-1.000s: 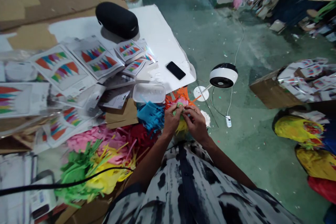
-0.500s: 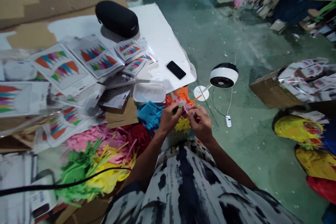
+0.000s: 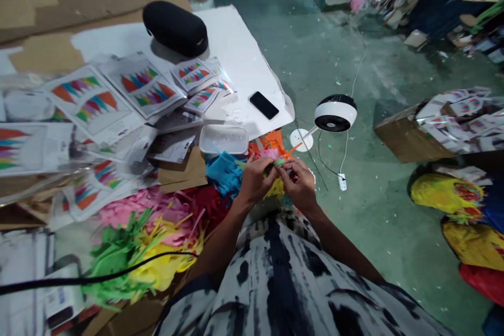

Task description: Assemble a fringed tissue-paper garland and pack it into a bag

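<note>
Near the table's front corner, my left hand [image 3: 256, 177] and my right hand [image 3: 298, 178] meet, fingertips pinched together. Between them shows a small green strip [image 3: 280, 161] of paper or tissue, gripped from both sides; its finer detail is too small to make out. Just beyond the fingers lie orange fringed strips [image 3: 274, 140] and a bit of pink. Yellow strips [image 3: 276, 189] show under the hands. Left of my left hand is a bunch of blue strips [image 3: 223, 172], with a clear plastic tray [image 3: 224, 139] behind it.
A phone [image 3: 264, 105] and a black case [image 3: 175, 28] rest on the white table [image 3: 232, 37]. Printed packets [image 3: 153, 92] cover its left side. Green strips [image 3: 114, 257] and yellow ones lie at lower left. A white fan [image 3: 336, 114] stands right, before a cardboard box [image 3: 409, 134] of packets.
The left fingers have moved slightly right and curl closer to the right ones. The green strip has shifted right, between both hands' fingertips. The surroundings look the same.
</note>
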